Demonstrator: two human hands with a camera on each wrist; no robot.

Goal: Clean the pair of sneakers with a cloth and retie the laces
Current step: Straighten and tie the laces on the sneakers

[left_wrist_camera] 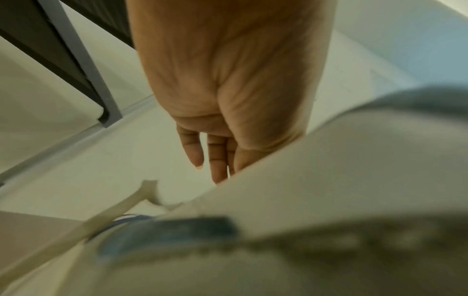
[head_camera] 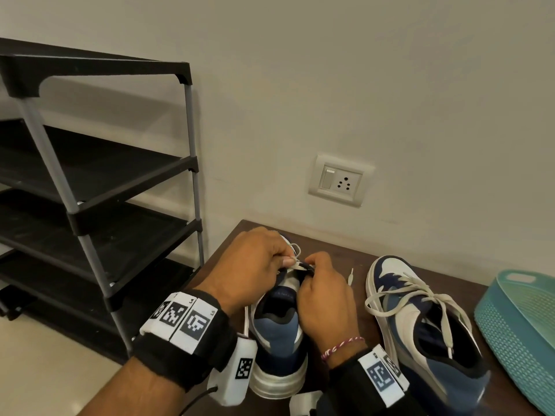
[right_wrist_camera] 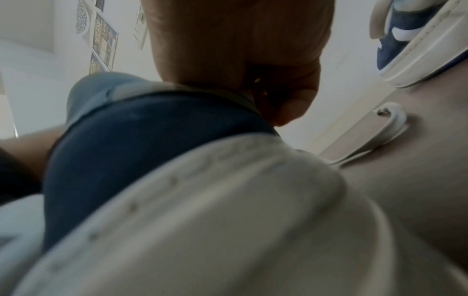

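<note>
Two blue, navy and white sneakers stand on a dark brown table (head_camera: 345, 259). Over the left sneaker (head_camera: 277, 334) both hands work at its white lace (head_camera: 295, 259). My left hand (head_camera: 258, 259) pinches a loop of the lace between thumb and fingers. My right hand (head_camera: 322, 292) grips the lace just right of it, fingers curled. A loose lace end (head_camera: 350, 276) lies on the table beyond the right hand. The right sneaker (head_camera: 420, 325) stands apart, its laces loose and spread. In the wrist views the left sneaker's white sole (right_wrist_camera: 228, 230) fills the foreground, blurred. No cloth is in view.
A teal plastic basket (head_camera: 519, 331) sits at the table's right edge. A black shelf rack (head_camera: 90, 181) with grey posts stands on the floor to the left. A wall switch and socket plate (head_camera: 341, 180) is mounted behind the table.
</note>
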